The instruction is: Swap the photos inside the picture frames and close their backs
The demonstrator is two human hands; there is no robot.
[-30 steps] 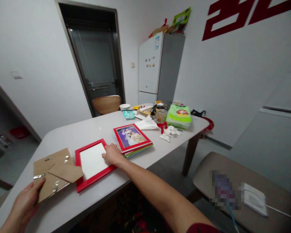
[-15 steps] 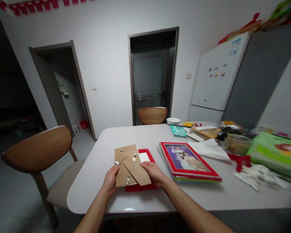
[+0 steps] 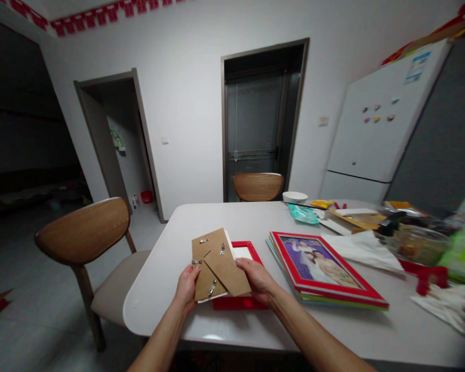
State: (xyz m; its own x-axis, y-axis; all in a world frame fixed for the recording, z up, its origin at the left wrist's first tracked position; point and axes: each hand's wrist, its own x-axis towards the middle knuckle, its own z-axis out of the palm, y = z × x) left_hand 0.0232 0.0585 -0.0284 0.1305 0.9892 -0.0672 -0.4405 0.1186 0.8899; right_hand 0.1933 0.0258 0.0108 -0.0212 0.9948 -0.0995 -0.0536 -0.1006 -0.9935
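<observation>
Between my two hands is a brown picture frame backing board (image 3: 217,253) with small metal clips and a slanted stand flap. White paper edges show behind it. My left hand (image 3: 187,285) grips its left edge, thumb on the front, fingers hidden underneath. On the right edge my right hand (image 3: 256,278) is closed the same way. Below the board a red picture frame (image 3: 251,249) lies on the table, partly covered by the board and my right hand. To the right sits a stack of picture frames, with a red-framed photo (image 3: 318,261) on top.
The white table (image 3: 158,289) also bears a white bowl (image 3: 294,197), a teal packet (image 3: 303,213), white paper (image 3: 366,250), a clear container (image 3: 420,245) and white gloves (image 3: 449,305), all towards the right. Wooden chairs stand at the left (image 3: 83,230) and far side (image 3: 258,187).
My view has turned a little to the left, so everything appears shifted right. Both hands still hold the backing board, which is tilted slightly differently above the red frame.
</observation>
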